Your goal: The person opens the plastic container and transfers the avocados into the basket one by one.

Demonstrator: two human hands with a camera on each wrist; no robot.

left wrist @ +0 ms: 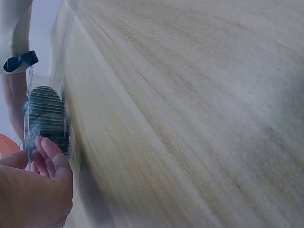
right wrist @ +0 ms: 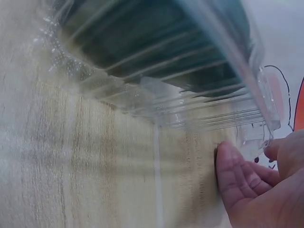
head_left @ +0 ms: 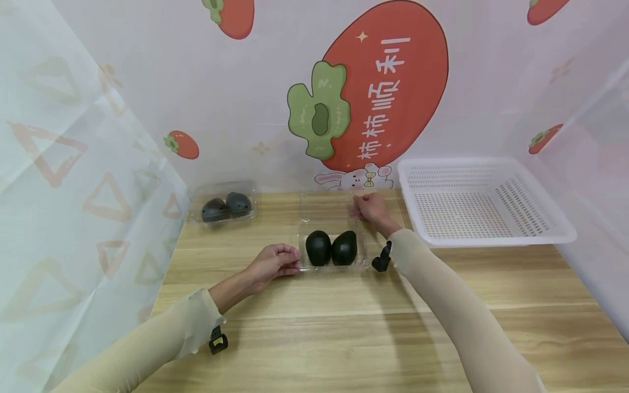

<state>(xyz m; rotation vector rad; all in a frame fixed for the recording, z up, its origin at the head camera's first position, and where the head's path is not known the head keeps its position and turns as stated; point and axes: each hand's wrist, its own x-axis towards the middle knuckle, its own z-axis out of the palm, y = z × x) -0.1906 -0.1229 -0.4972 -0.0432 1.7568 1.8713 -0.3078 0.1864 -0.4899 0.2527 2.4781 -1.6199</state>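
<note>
A clear plastic clamshell box lies on the table with its lid folded back, away from me. Inside its base sit two dark green avocados, a left one and a right one. My left hand holds the near left corner of the base between thumb and fingers; the left wrist view shows those fingers against the ribbed wall. At the lid's right edge, my right hand pinches the plastic. In the right wrist view, its thumb and fingers are at the clear edge.
Another clear box, holding two dark avocados, stands at the back left. A white perforated basket sits at the back right. Printed sheets wall the wooden table at the back and sides.
</note>
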